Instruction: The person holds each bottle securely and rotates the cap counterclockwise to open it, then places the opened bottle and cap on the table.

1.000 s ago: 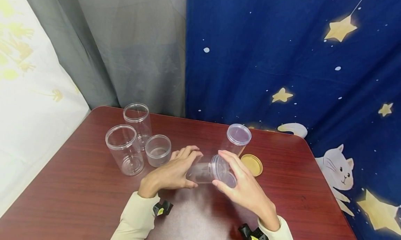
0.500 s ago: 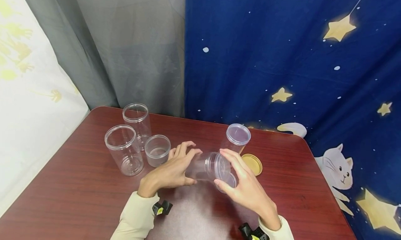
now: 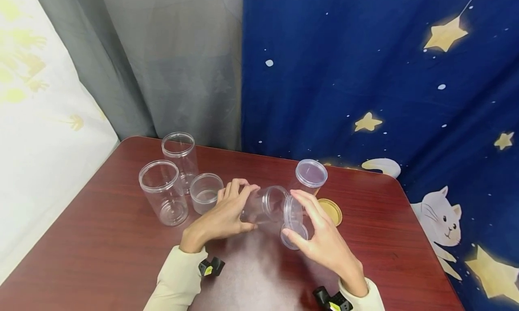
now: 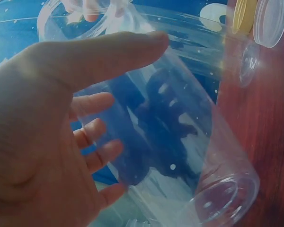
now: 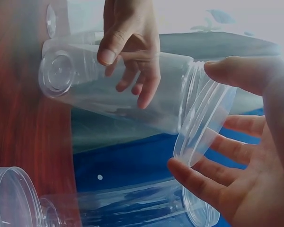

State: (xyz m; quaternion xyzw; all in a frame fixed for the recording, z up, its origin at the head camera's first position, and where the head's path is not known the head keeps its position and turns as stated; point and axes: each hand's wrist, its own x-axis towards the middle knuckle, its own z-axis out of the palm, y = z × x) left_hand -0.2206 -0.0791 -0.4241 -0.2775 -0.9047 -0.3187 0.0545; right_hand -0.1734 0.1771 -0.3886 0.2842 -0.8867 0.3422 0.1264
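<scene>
My left hand (image 3: 219, 218) grips a clear plastic jar (image 3: 257, 207) round its side, thumb nearer me. The jar is tilted, its mouth turned to the right and up. In my right hand (image 3: 326, 239) is a clear lid (image 3: 293, 212), pinched by its rim between thumb and fingers. The lid stands at a slant in front of the jar's mouth, with a wedge-shaped gap showing in the right wrist view; whether their upper edges touch, I cannot tell. Beneath the right hand, another clear lid (image 3: 294, 241) lies on the table.
Two tall clear jars without lids (image 3: 164, 196) and a short clear tub (image 3: 206, 194) stand at the left of the red-brown table (image 3: 97, 230). Behind my right hand are a lidded clear jar (image 3: 311, 173) and a gold lid (image 3: 331, 212). Curtains hang behind the table.
The lid has come away from the jar's mouth, opening a gap between them. The jar has tipped so its mouth points further up. The right hand has shifted slightly right.
</scene>
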